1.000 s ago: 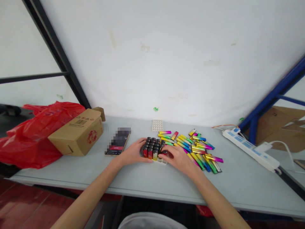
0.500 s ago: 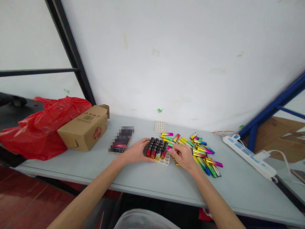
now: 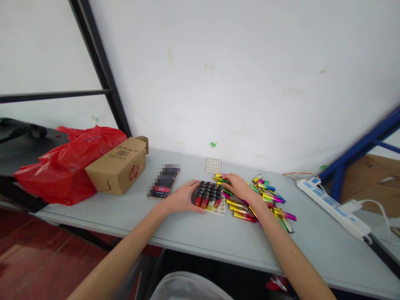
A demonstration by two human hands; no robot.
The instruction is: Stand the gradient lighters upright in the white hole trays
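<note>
Upright lighters with black tops stand packed in rows in a white holed tray. Empty holes show along the tray's right side. My left hand curves round the left side of this block, thumb at the front and fingers behind. Just right of the tray lies a loose heap of shiny, many-coloured lighters. Over the heap's far left part, my right hand is bent down with its fingertips closed on a lighter, partly hidden by the hand.
A second white holed tray lies near the wall. To the left are a phone, a cardboard box and a red plastic bag. A white power strip with a plugged-in charger runs along the right side.
My right hand has moved from the tray's right edge away from me, to the lighters behind it. My left hand stays round the block. The whole view has shifted slightly.
</note>
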